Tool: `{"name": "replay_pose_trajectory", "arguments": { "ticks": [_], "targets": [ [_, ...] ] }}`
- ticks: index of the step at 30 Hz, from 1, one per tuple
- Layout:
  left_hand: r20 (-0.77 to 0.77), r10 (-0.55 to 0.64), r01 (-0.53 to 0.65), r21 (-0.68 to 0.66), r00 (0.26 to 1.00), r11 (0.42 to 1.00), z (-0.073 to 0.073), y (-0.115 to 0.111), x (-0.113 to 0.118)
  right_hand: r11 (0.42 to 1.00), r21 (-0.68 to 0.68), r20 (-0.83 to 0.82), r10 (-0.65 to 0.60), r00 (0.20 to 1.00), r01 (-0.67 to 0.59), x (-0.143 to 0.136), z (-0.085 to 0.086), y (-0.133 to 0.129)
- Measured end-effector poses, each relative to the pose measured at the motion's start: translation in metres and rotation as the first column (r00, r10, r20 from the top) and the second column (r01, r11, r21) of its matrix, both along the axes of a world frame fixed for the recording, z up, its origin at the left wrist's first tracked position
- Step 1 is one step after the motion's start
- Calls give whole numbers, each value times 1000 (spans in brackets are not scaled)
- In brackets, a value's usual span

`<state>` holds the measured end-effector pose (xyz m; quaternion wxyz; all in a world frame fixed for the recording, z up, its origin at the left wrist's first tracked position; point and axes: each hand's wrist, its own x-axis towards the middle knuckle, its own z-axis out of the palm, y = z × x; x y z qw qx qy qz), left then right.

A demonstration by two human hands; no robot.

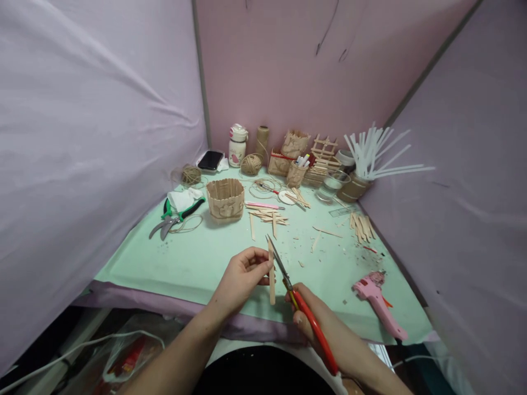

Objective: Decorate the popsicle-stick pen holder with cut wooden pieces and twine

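Pinched between the thumb and fingers of my left hand (pixel 246 274) is a flat wooden stick (pixel 272 288), held upright near the table's front edge. My right hand (pixel 319 321) is wrapped round red-handled scissors (pixel 308 312). Their blades point up and away, with the tips beside the upper end of the stick. Beyond my hands lies a pile of wooden sticks (pixel 272 216) with a pink pen (pixel 263 206) behind it. To the left of the pile stands a carved wooden basket (pixel 225 200).
Green-handled pruners (pixel 175 218) lie at the left. A pink glue gun (pixel 381 304) rests at the right front. Along the back stand a bottle (pixel 237 147), twine balls (pixel 251 164), a glass bowl (pixel 331 185) and a pot of white sticks (pixel 354 189). Wood scraps dot the green table (pixel 197 263).
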<state>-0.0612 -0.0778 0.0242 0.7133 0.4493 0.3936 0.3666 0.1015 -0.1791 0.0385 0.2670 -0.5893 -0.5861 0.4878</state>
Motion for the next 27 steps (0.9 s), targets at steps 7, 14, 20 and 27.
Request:
{"name": "replay_pose_trajectory", "arguments": {
  "ticks": [7, 14, 20, 27],
  "targets": [
    [8, -8, 8, -14, 1000, 1000, -5, -1, -4, 999, -14, -19, 49, 999, -49, -4, -1, 7],
    [20, 13, -12, -27, 1000, 1000, -14, -1, -6, 996, -79, -7, 43, 999, -44, -8, 0, 11],
    [32, 12, -11, -30, 999, 999, -16, -1, -10, 990, -123, 36, 67, 997, -62, -11, 4, 15],
    [48, -1, 6, -101, 999, 995, -15, 1, -4, 971, -235, 29, 48, 998, -40, -11, 3, 17]
  ]
}}
